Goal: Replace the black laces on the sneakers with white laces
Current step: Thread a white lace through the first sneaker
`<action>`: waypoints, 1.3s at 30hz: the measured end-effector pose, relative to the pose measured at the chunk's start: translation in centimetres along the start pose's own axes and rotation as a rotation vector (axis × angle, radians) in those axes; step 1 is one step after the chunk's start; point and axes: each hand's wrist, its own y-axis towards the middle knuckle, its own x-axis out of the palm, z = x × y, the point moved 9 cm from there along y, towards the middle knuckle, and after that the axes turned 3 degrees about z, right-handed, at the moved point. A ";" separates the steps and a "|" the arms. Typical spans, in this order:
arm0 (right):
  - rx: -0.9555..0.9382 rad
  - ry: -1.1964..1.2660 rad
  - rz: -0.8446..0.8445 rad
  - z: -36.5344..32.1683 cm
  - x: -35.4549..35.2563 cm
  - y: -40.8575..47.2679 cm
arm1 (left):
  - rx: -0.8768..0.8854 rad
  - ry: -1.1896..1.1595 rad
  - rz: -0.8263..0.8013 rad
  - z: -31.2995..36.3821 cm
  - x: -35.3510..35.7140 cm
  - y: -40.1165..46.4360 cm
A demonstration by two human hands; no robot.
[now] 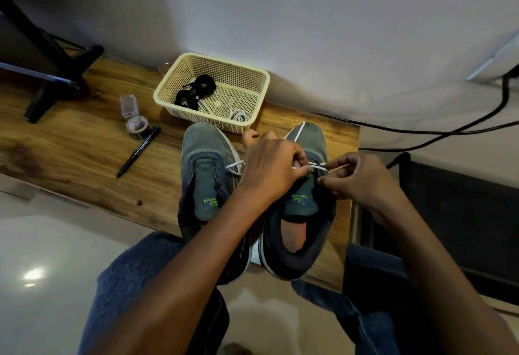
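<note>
Two grey sneakers stand side by side on the wooden table, toes pointing away from me. The left sneaker (206, 180) has no lace in it. Over the right sneaker (302, 214) both hands work a white lace (299, 132), one end of which runs up over the toe. My left hand (271, 168) pinches the lace at the eyelets. My right hand (362, 177) pinches its other end beside the tongue. A loop of the lace (234, 168) hangs toward the left sneaker. Black laces (196, 89) lie bundled in the cream basket (254, 73), with another white lace (238, 115).
A black marker (137, 152) lies left of the sneakers, near a small clear box (129, 105) and a tape roll (137, 126). A black monitor stand (60, 73) occupies the table's far left. Cables (449, 130) run along the wall at right. My knees are below the table edge.
</note>
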 end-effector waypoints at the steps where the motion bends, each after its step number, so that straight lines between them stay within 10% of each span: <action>1: 0.014 0.033 0.029 0.3 -0.3 0.0 | 0.012 0.012 0.001 0.2 0.1 0.0; 39: 0.087 0.306 0.046 2.2 -0.9 0.7 | -0.135 0.008 0.004 0.7 3.3 -0.4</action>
